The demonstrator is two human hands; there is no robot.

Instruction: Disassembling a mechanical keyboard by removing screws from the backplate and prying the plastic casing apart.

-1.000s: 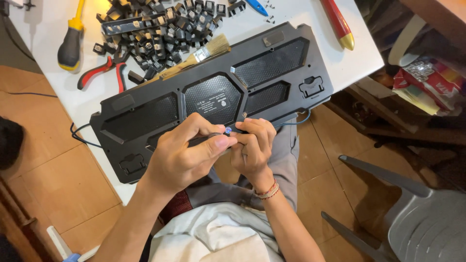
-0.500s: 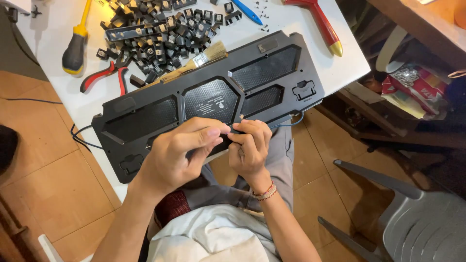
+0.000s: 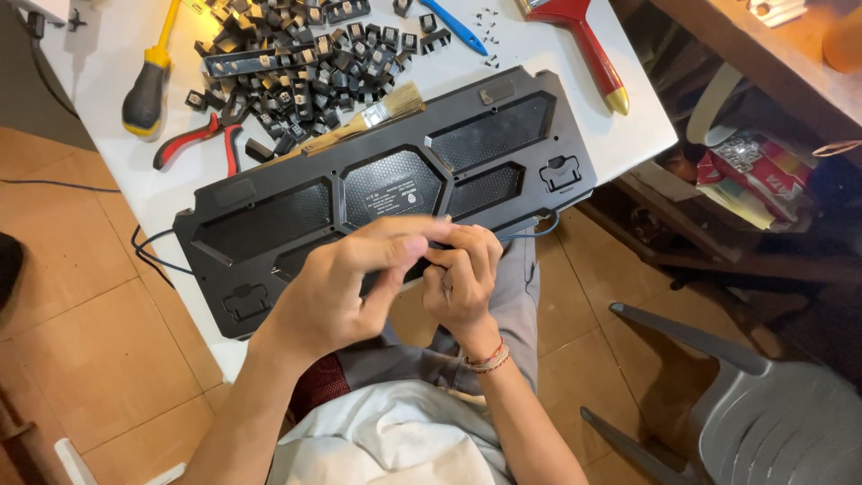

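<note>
two hands on the back of a keyboard (image 3: 377, 202)
our left hand (image 3: 346, 278) and right hand (image 3: 462, 274) pinch something tiny; keycaps (image 3: 287, 63) already lie loose.

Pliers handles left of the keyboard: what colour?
Red with black, on the pliers; clearest in the head view.

a home repair corner or small hobby workbench is suggested. a white table (image 3: 620, 144) is strewn with loose black keycaps (image 3: 296, 54), a yellow-handled screwdriver (image 3: 148, 81), red pliers (image 3: 202, 139), brushes (image 3: 359, 121) and tiny screws (image 3: 485, 22). an upturned black keyboard (image 3: 377, 193) is laid across it. orange floor tiles (image 3: 81, 332), a grey plastic chair (image 3: 763, 404) and cluttered wooden shelving (image 3: 745, 180) are seen around it.
</note>
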